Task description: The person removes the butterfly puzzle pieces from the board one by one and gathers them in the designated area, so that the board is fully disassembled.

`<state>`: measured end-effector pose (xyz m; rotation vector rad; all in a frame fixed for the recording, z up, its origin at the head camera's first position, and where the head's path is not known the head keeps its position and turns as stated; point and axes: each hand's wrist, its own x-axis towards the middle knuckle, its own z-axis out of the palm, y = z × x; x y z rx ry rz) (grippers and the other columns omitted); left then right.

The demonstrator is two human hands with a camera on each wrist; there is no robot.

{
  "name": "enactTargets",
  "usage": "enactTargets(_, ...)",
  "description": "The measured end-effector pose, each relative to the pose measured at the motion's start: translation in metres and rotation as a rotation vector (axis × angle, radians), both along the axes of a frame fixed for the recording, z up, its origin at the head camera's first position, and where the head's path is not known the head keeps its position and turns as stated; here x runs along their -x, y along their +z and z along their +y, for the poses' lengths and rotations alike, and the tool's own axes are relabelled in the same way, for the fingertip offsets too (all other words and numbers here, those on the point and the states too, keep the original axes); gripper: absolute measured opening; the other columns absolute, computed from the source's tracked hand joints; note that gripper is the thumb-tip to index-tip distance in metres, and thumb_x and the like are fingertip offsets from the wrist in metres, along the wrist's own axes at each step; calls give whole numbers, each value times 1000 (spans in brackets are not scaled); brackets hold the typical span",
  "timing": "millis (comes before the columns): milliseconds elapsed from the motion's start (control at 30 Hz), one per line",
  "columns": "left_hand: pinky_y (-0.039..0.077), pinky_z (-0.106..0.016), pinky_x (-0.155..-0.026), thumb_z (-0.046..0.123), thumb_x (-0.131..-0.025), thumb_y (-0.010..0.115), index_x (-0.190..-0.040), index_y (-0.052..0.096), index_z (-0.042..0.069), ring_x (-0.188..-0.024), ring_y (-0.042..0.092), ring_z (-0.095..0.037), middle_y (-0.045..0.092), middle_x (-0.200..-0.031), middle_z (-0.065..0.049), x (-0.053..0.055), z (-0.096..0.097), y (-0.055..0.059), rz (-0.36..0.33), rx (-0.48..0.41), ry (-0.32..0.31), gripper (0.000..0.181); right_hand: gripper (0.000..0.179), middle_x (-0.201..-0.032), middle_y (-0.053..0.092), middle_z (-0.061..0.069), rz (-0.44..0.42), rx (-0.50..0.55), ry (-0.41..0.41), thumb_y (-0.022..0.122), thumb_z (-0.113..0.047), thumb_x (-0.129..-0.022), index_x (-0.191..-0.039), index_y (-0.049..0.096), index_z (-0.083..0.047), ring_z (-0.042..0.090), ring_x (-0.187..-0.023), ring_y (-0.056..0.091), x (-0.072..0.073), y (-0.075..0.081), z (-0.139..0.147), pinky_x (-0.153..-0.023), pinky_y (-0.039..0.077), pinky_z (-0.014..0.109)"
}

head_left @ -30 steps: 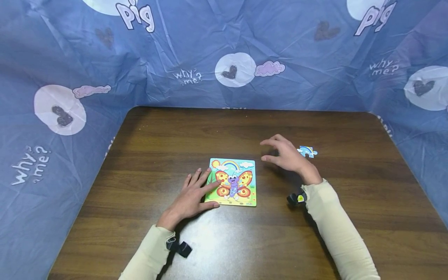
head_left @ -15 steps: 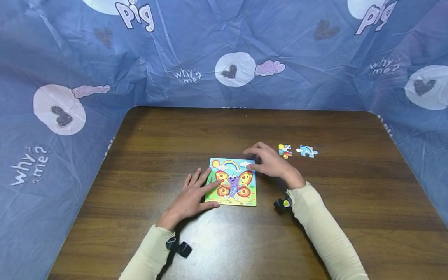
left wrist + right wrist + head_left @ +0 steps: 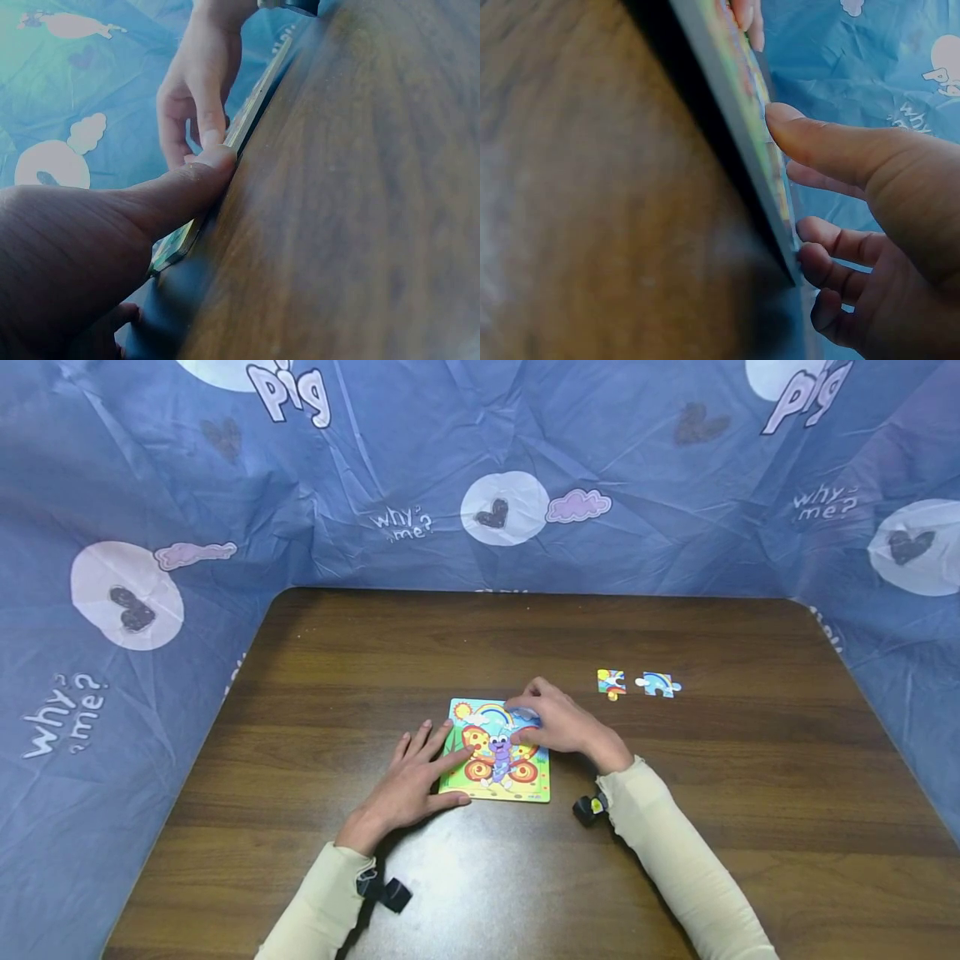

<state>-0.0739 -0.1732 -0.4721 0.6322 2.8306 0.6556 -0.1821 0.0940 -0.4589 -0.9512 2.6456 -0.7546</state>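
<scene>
A square butterfly jigsaw puzzle (image 3: 501, 768) lies on the table, with a sun and rainbow along its top. My left hand (image 3: 408, 781) rests on its left side, fingers spread, the thumb (image 3: 191, 184) along the near edge in the left wrist view. At the upper right part of the puzzle, my right hand (image 3: 562, 718) curls thumb and index finger about a bluish puzzle piece (image 3: 525, 718), partly covered by the fingers. In the right wrist view the right thumb (image 3: 817, 142) touches the puzzle's surface, with the other fingers loosely bent beside it.
Two loose puzzle pieces lie right of the puzzle: one with a sun (image 3: 611, 682) and one with a rainbow (image 3: 659, 684). The brown wooden table (image 3: 420, 643) is bordered by a blue printed cloth (image 3: 420, 443) at the back and sides.
My right hand has moved left and toward me, from beside the loose pieces onto the puzzle's upper right. This uncovered the sun piece. My left hand has stayed in place.
</scene>
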Motion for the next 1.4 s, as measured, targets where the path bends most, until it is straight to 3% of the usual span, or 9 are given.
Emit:
enactTargets(767,13,-69,-122,53,-89,67,-149,49,28,-155,13,-47,20,-168,-14,1,0,-2,5,9,-12,67,43,-118,49,12,-20,-15,27,83,-37,-81,-114,64,-17,25,-99,53,5,0,-1,-84,50,41)
enactTargets(1067,14,-70,-121,51,-89,69,-148,51,26,-154,15,-48,23,-167,-16,1,-1,-1,25,-1,-10,67,52,-126,47,7,-125,12,1,84,-31,-80,-122,57,-21,24,-109,54,5,-1,6,-96,51,44)
enactTargets(1400,14,-68,-122,53,-89,68,-149,49,27,-155,14,-47,21,-168,-15,1,-1,-1,6,9,-5,68,49,-119,53,7,-111,31,34,81,-24,-81,-125,59,-21,23,-107,55,4,0,10,-93,51,44)
